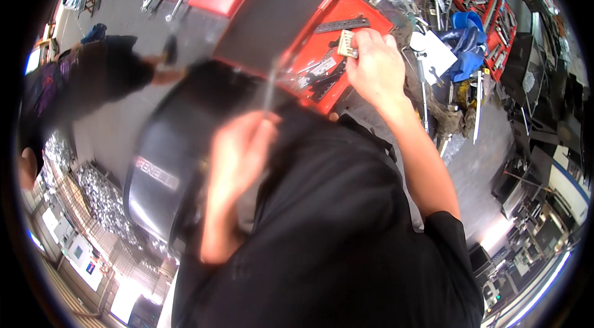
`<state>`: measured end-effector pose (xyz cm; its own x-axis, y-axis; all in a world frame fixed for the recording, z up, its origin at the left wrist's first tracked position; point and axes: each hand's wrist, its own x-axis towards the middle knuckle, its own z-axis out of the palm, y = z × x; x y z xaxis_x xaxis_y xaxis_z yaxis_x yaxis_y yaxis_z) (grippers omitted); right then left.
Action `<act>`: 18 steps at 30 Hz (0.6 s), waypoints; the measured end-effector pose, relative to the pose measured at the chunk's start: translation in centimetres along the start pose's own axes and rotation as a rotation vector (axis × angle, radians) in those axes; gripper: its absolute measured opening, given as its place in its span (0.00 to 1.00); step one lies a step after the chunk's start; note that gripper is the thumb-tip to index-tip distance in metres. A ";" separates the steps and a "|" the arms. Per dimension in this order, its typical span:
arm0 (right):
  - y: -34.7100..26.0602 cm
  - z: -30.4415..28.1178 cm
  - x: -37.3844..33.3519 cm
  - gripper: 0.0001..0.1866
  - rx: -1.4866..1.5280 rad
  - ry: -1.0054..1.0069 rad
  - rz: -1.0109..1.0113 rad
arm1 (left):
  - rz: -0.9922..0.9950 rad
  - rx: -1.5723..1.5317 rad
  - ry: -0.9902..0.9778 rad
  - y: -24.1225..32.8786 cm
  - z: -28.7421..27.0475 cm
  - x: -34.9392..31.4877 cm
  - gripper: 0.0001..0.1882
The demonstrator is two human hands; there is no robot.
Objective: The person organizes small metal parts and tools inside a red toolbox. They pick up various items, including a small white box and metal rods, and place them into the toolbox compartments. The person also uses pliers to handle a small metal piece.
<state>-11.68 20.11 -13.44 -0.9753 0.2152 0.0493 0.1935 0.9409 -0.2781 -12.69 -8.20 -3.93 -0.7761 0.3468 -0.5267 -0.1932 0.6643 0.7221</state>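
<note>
My left hand (pixel 241 149), blurred by motion, is closed around a thin metal rod-like tool (pixel 270 90) that points up toward the toolbox. The tool's exact kind is lost in the blur. In my right hand (pixel 378 67) a small cream-coloured block (pixel 346 43) with a row of notches is pinched between the fingers. That hand is above the open red case (pixel 371 14). Inside the case lie a dark slotted strip (pixel 342 25) and several small dark and silver pieces. The case's lid, dark on its inner face (pixel 272 12), leans open to the left.
A glossy black rounded housing (pixel 154 173) stands at my left. Beyond it another person (pixel 93 74) reaches an arm inward. To the right lie a blue cloth (pixel 464 50), a white sheet (pixel 436 56), long-handled tools and a red tray (pixel 498 37) of tools.
</note>
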 end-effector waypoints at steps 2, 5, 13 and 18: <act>0.0 0.0 0.1 0.16 0.033 0.029 -0.025 | 0.016 0.020 0.003 0.0 -0.1 -0.1 0.11; -0.7 -0.6 -0.3 0.18 0.100 0.102 -0.025 | 0.038 0.013 -0.002 0.1 0.2 -0.1 0.11; -0.5 -1.4 -4.0 0.16 0.307 0.161 0.043 | -0.056 -0.142 -0.062 0.9 0.8 0.4 0.11; 3.2 -3.0 -10.1 0.11 0.305 0.182 0.176 | -0.054 -0.134 -0.108 3.0 1.5 0.9 0.12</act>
<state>-0.93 21.78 -11.96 -0.8901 0.4347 0.1372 0.2886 0.7704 -0.5684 -13.06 -4.89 -2.96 -0.6948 0.3873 -0.6060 -0.3163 0.5922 0.7411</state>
